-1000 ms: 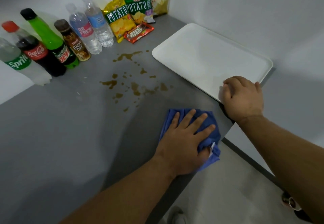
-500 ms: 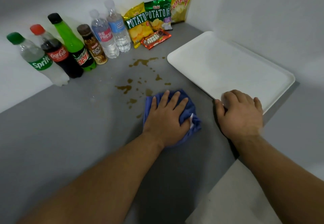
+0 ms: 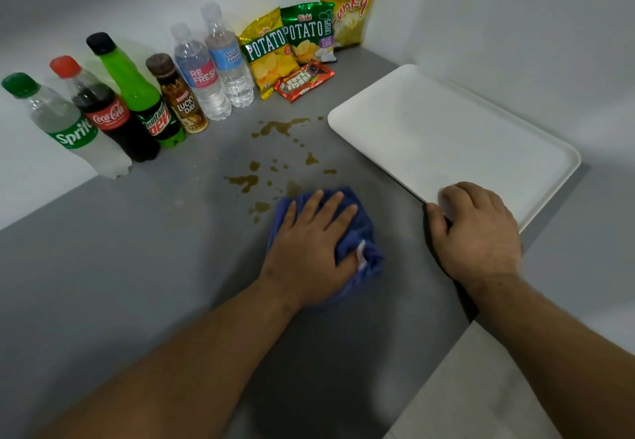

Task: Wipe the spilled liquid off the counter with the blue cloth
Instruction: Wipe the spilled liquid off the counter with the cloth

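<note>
Brown liquid (image 3: 279, 127) lies in splashes and drops across the middle of the grey counter (image 3: 137, 249). My left hand (image 3: 311, 249) presses flat on the crumpled blue cloth (image 3: 367, 253), fingers spread, at the near edge of the spill. The cloth covers the nearest drops; a small puddle (image 3: 258, 207) sits just left of it. My right hand (image 3: 476, 236) rests on the near corner of the white tray (image 3: 446, 136), fingers curled over its rim and thumb against its edge.
Several drink bottles (image 3: 151, 105) stand in a row along the back wall at left. Snack bags (image 3: 305, 31) and a red fudge bar (image 3: 304, 82) sit in the far corner. The counter's edge drops to the floor (image 3: 464, 397) at lower right.
My left hand pushed the blue cloth forward from the counter's near edge into the spill, covering the nearest drops. The right hand stayed on the tray corner.
</note>
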`<state>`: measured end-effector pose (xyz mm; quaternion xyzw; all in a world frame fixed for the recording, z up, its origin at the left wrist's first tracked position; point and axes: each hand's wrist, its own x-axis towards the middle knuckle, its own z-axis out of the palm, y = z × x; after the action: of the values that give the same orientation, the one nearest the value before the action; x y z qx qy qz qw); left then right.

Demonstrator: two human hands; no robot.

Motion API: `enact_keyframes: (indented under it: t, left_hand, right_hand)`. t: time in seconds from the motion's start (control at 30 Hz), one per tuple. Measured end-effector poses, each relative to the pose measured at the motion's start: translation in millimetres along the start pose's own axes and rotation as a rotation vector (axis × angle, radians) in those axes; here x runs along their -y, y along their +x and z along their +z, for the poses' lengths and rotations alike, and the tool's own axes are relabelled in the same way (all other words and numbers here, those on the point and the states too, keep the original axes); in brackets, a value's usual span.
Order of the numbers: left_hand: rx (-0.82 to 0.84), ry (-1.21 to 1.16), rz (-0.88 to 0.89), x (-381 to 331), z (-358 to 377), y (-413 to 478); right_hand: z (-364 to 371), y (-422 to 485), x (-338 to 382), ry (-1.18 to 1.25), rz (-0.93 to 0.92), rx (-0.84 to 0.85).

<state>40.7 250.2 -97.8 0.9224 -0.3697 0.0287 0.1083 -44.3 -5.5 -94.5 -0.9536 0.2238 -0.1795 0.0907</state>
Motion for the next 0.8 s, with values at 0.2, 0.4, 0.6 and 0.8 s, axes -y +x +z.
enact_keyframes:
  t: [0.2,0.4,0.6,0.8]
  left_hand:
    - [0.065,0.03,-0.098,-7,5,63]
    - [0.07,-0.037,-0.127,-61,12,33]
    - [0.142,-0.198,-0.116,-75,-3,15]
    - [-0.093,-0.379,0.033,0,-34,-38]
  right_hand:
    - [3,1,0,-0.018,-0.014,-0.023]
    - [0,2,0,-0.019,-0.013,-0.011]
    - [-9,2,5,-0.001,-0.024,0.084]
    - [-30,-3,35,0.119,-0.146,-0.019]
